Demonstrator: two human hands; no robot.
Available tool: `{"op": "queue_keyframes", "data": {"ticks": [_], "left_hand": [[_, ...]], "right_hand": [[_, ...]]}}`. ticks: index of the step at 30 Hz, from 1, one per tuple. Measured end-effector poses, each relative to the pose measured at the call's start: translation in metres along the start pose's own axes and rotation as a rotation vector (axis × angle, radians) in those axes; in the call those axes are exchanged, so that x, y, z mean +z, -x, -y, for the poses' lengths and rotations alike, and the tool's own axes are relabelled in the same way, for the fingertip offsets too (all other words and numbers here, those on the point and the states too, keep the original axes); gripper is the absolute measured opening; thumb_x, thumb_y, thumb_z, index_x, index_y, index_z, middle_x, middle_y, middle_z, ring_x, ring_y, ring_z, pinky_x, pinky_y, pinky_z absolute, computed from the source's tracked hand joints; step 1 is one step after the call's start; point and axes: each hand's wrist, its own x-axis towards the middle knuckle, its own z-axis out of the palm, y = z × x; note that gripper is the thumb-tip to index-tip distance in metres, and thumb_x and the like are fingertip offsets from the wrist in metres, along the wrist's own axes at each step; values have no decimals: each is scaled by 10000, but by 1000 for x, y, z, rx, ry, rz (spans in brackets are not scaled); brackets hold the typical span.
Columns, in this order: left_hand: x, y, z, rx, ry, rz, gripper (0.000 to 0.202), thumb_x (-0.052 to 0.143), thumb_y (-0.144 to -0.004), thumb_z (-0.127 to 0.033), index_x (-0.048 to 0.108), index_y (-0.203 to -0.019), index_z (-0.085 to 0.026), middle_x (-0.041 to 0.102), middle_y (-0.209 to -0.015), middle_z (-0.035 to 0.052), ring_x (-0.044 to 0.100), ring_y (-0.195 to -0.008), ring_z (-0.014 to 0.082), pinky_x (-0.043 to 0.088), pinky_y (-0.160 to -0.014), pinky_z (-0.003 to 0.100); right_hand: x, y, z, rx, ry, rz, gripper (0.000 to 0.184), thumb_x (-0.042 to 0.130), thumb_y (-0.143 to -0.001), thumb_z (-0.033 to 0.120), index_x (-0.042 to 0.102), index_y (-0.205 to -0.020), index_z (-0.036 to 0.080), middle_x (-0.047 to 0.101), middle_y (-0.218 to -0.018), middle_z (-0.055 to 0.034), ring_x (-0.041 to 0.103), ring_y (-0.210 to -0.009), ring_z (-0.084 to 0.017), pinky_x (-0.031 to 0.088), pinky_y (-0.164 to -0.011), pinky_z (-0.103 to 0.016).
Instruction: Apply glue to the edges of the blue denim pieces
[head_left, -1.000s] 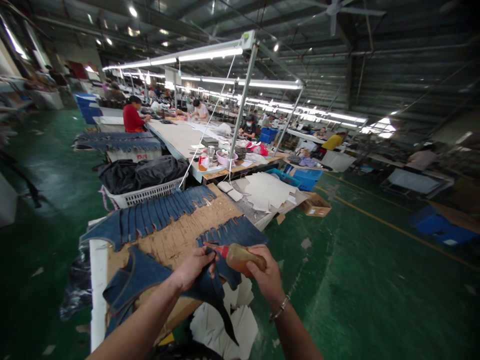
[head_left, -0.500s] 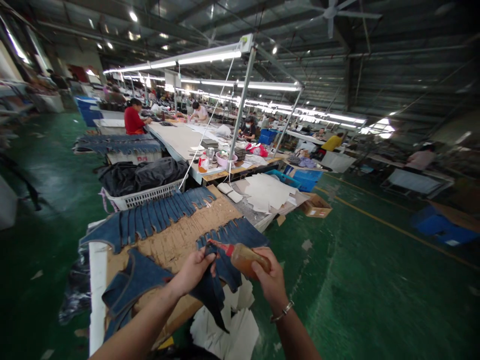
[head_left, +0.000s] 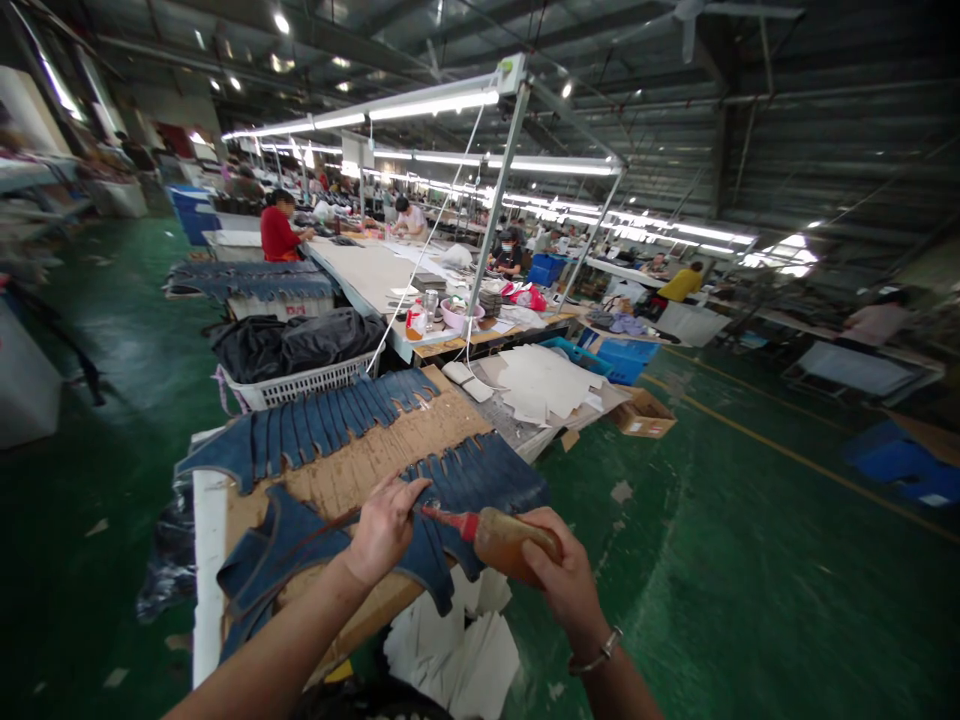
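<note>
In my right hand (head_left: 562, 570) is a squeeze bottle (head_left: 514, 545) of amber liquid, tilted to the left. Its red nozzle (head_left: 450, 518) points at a blue piece of leather or suede (head_left: 427, 560), close to my left fingertips. My left hand (head_left: 386, 525) rests on or just over that piece with fingers stretched, and its underside is hidden. More blue pieces (head_left: 491, 478) overlap in a row just beyond. Another curved blue piece (head_left: 281, 555) lies to the left of my hand.
Cardboard (head_left: 352, 470) covers the bench, with a second row of blue pieces (head_left: 315, 425) along its far side. Beyond are a white basket (head_left: 300, 388) of black material and pale sheets (head_left: 544, 385). White scraps (head_left: 457, 650) lie below the near edge. Co-workers sit farther off.
The blue piece that my left hand was pinching up now lies lower on the bench, and the left fingers have straightened. The bottle has shifted slightly right and down. The view has turned slightly.
</note>
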Motion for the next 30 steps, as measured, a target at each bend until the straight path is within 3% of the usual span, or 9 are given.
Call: {"op": "queue_keyframes", "data": {"ticks": [5, 12, 19, 24, 30], "left_hand": [[-2, 2, 0, 37, -5, 7, 500, 376, -688, 35, 543, -1120, -154, 722, -852, 69, 698, -780, 171, 486, -990, 482], [-3, 3, -2, 43, -52, -12, 487, 363, -703, 57, 564, -1095, -150, 721, -830, 63, 696, -761, 163, 485, -996, 478], [-1, 8, 0, 32, -57, -8, 476, 379, -726, 42, 568, -1112, -163, 727, -838, 60, 693, -737, 158, 481, -995, 478], [2, 9, 8, -28, -31, 50, 492, 392, -688, 32, 573, -1105, -158, 736, -906, 75, 700, -795, 174, 474, -994, 484], [7, 10, 9, -72, 31, 160, 460, 394, -715, 7, 601, -1090, -162, 742, -888, 69, 700, -803, 180, 435, -1022, 491]], "right_hand": [[0, 4, -4, 16, -34, 56, 212, 689, -707, 377, 688, -850, 222, 644, -847, -19, 591, -827, -207, 467, -750, -290], [-3, -1, -20, 113, -57, -71, 206, 675, -751, 348, 663, -904, 211, 649, -831, -20, 584, -775, -188, 461, -713, -279], [3, 2, -26, 152, -116, -81, 266, 734, -670, 367, 683, -873, 203, 678, -826, -30, 612, -754, -204, 492, -688, -297], [-1, 6, -30, 205, -164, -176, 266, 698, -706, 387, 661, -904, 213, 684, -849, -34, 615, -763, -199, 506, -691, -305], [7, 13, -23, 226, -189, -165, 312, 777, -610, 346, 699, -864, 184, 688, -882, -49, 625, -819, -215, 513, -752, -320]]}}
